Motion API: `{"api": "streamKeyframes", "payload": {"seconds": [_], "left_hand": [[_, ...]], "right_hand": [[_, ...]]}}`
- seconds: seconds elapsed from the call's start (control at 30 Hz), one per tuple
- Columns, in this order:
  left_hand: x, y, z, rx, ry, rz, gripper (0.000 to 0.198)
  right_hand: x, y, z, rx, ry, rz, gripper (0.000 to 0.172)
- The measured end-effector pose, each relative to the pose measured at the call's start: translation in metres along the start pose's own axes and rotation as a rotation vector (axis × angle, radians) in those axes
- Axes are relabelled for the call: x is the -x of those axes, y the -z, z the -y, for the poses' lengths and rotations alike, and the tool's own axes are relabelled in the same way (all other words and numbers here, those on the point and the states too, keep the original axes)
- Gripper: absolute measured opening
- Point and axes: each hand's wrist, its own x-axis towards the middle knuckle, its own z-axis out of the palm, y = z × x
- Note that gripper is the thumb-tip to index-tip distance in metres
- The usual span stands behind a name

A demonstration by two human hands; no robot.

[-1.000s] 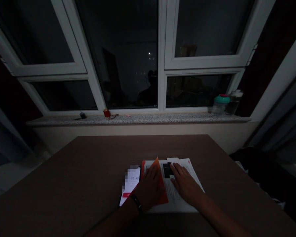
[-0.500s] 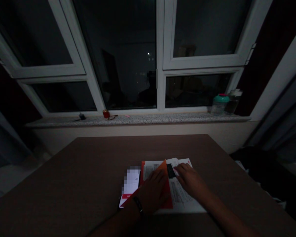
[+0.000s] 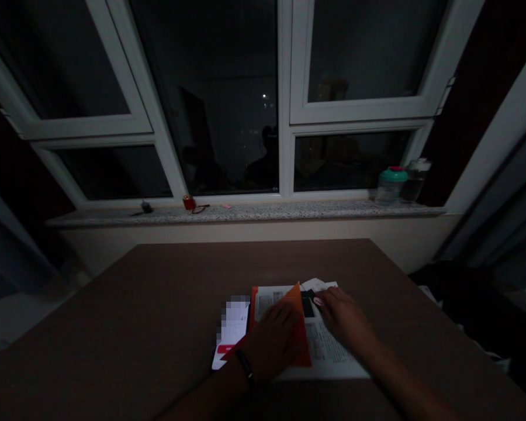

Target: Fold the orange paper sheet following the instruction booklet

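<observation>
A printed booklet lies spread on the table, its pages carrying text and grey pictures. My left hand, a dark band on its wrist, rests flat with fingers extended over a red-orange folded sheet that comes to a point at the top. On the right, my right hand has its fingers closed on a printed page, whose upper edge is raised and crinkled. The fingertips of that hand are partly hidden. Left of the booklet, a lit phone lies close to my left forearm.
The brown table reaches to the wall under a window. On the stone sill stand a small red jar, a small dark bottle and a clear jar with a teal lid. Dark fabric lies beyond the table's right edge.
My right hand has shifted slightly right, and the page's upper edge bends up more. The tip of the red-orange sheet has moved a little right; my left hand stays nearly still.
</observation>
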Motion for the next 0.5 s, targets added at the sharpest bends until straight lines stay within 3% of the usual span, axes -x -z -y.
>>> {"api": "streamKeyframes", "payload": {"seconds": [0.13, 0.27, 0.4, 0.5], "left_hand": [[0.000, -0.008, 0.004, 0.012, -0.018, -0.003, 0.068], [-0.002, -0.013, 0.007, 0.040, -0.055, -0.022, 0.076], [-0.001, -0.016, 0.010, 0.027, -0.045, 0.001, 0.073], [0.002, -0.016, 0.010, 0.012, -0.025, 0.011, 0.071]], "right_hand": [[0.002, -0.012, 0.024, -0.200, 0.036, -0.053, 0.030], [0.000, -0.026, 0.042, -0.195, 0.007, -0.018, 0.028], [-0.002, -0.033, 0.043, 0.018, -0.091, 0.014, 0.024], [-0.002, -0.032, 0.038, 0.268, -0.161, 0.025, 0.030]]}}
